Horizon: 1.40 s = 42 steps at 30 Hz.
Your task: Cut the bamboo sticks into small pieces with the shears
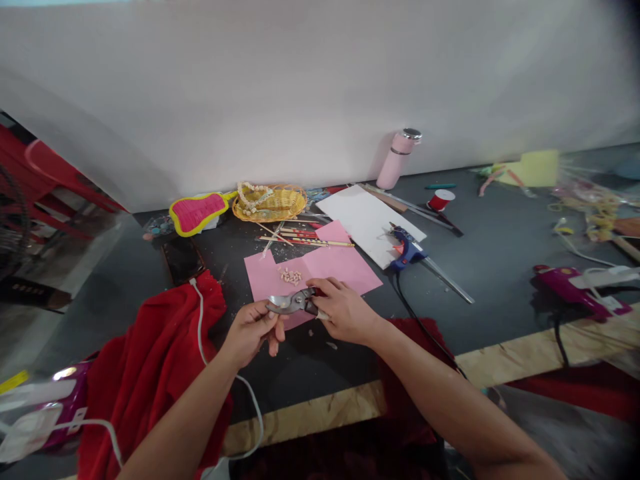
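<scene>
Over the pink paper (340, 267), my right hand (345, 310) is wrapped round the handles of a pair of pruning shears (295, 301). The metal jaws point left, toward my left hand (254, 328). My left thumb and forefinger are pinched together at the jaws' tip, while the other fingers curl below. Whatever small thing is in that pinch, I cannot make it out. Just beyond the shears, a small heap of pale cut pieces (291, 275) lies on the paper. Several thin sticks (305, 241) with red and printed parts lie behind it.
A wicker basket (280, 203), a pink paddle-shaped piece with yellow edging (199, 213) and a phone (183, 260) stand left. Rightward are white board (370, 217), a blue glue gun (407, 250), a thread spool (441, 199) and a pink bottle (397, 160). Red cloth (155, 360) covers the near left.
</scene>
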Available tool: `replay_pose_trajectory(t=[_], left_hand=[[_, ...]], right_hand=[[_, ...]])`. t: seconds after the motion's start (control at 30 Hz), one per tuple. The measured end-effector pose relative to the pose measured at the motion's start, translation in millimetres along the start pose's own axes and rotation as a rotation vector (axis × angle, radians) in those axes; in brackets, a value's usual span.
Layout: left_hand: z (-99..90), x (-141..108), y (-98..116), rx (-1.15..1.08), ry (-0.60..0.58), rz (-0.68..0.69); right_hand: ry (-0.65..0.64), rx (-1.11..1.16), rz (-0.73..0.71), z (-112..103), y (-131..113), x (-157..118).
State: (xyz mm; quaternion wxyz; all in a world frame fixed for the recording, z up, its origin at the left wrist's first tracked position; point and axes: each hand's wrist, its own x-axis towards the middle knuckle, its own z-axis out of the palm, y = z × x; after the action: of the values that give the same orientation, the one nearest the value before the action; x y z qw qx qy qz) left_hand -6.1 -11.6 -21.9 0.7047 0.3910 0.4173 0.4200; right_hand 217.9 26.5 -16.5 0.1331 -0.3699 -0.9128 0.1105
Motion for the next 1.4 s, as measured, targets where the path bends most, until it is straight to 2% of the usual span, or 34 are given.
replay_pose_trajectory(t=[0.23,0.43,0.67,0.77,0.93,1.2,1.4], left_hand=[[1.7,1.7,2.9,0.055,0.094,0.013],[-0.3,1.7,1.2,0.117,0.107,0.044],[-1.3,4.5,-0.4,0.199,0.121,0.154],[-0.2,4.2,0.4,0.295,0.174,0.180],[-1.1,1.5,1.0,0.436,0.199,0.185],[-1.0,-1.1,1.6,0.391,0.182,0.180],[-0.5,-0.4,2.0,0.445,0.209,0.210]], right_hand=[[-0.032,-0.024,0.054,4.7,-4.8,0.1],[-0.067,-0.048,0.094,2.0,-11.7,-0.7],[-0.019,-0.103,0.159,4.4,-11.2,2.3],[-0.010,-0.116,0.172,3.4,-10.1,2.4],[-0.014,-0.107,0.132,-1.2,-8.9,1.5],[-0.030,-0.092,0.106,-2.4,-9.6,0.8],[-0.020,-0.068,0.057,-2.6,-7.0,1.1]])
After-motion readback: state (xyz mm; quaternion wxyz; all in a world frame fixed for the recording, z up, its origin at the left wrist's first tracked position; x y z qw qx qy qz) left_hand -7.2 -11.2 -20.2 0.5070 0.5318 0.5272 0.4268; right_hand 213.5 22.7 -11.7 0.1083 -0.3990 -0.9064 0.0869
